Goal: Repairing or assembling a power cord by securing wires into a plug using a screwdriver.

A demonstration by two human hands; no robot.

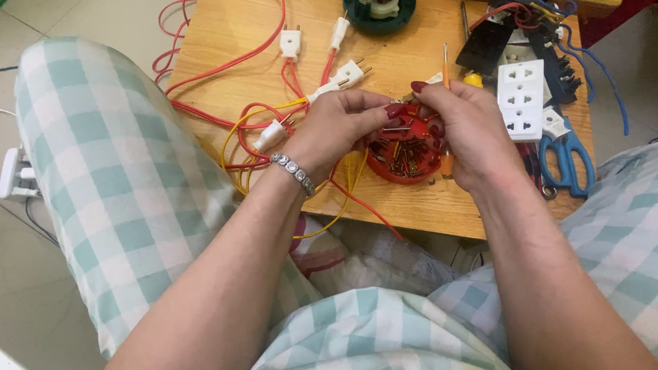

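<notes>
Both my hands meet over a small wooden table (225, 32). My left hand (339, 126), with a beaded bracelet at the wrist, pinches a small red plastic part (414, 122) together with a screw. My right hand (461, 131) grips the same red part from the right and also holds a thin orange-handled screwdriver (446, 64) that points up. Just below the hands sits a round red dish (404, 162) full of small screws.
Red and yellow wires (223, 69) with white plugs (291, 41) sprawl over the table's left half. A white socket block (521, 97), blue scissors (567, 162) and black parts lie at the right. A green round object (381, 6) stands at the back. A white power strip (11, 175) lies on the floor.
</notes>
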